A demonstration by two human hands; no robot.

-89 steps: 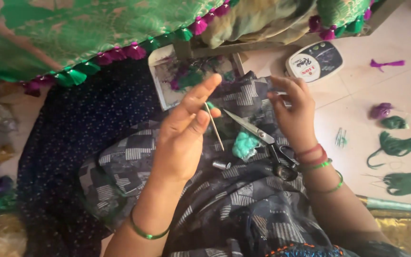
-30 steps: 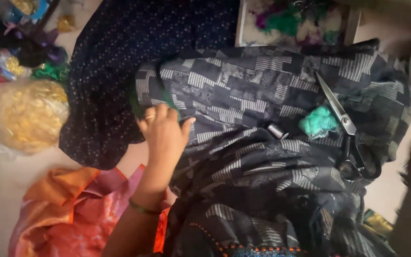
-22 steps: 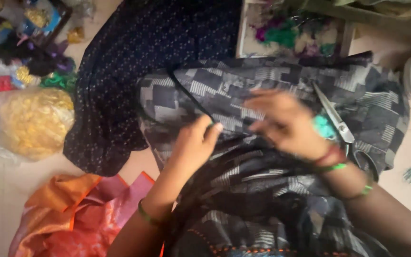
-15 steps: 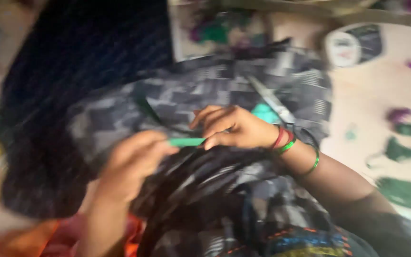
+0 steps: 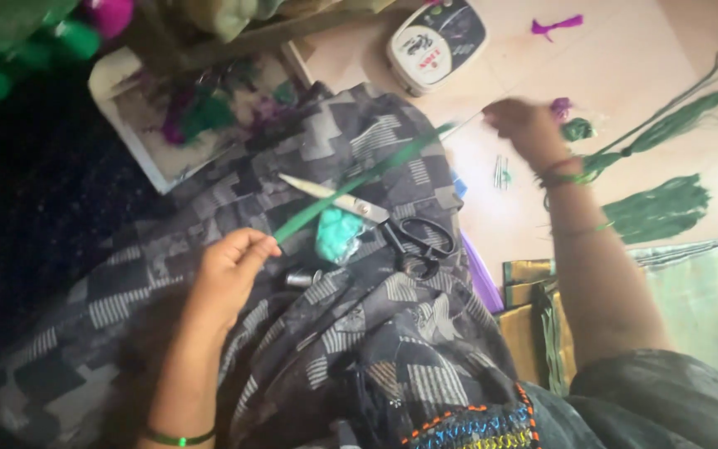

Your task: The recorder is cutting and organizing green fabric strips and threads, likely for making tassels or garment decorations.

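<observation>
Grey patterned cloth (image 5: 376, 333) covers the lap, with pale floor (image 5: 625, 50) open beyond its right edge. One pair of scissors (image 5: 376, 218) lies on the cloth. One green thread strand (image 5: 359, 181) stretches taut above them: left hand (image 5: 228, 274) pinches its near end, right hand (image 5: 527, 126), blurred, pinches the far end.

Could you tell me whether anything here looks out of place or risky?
The black-handled metal scissors lie loose on the grey patterned fabric over the lap, blades slightly apart, beside a turquoise thread wad. The green thread strand stretched between the left hand and right hand passes over the blades.
</observation>
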